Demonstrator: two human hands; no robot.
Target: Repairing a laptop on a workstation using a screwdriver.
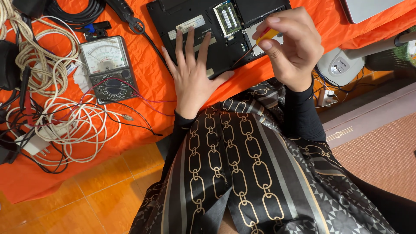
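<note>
A black laptop (216, 47) lies upside down on an orange cloth, its bottom cover partly off so a green memory module (226, 17) shows. My left hand (193, 71) rests flat on the laptop's near edge with fingers spread. My right hand (288, 45) grips a screwdriver with a yellow handle (266, 34); its thin shaft slants down-left to the laptop's open bay.
An analogue multimeter (108, 67) with red and black leads lies to the left. Coils of white and beige cable (65, 125) and a black cable (73, 11) crowd the far left. A white device (340, 67) sits at right, a silver laptop (372, 8) at top right.
</note>
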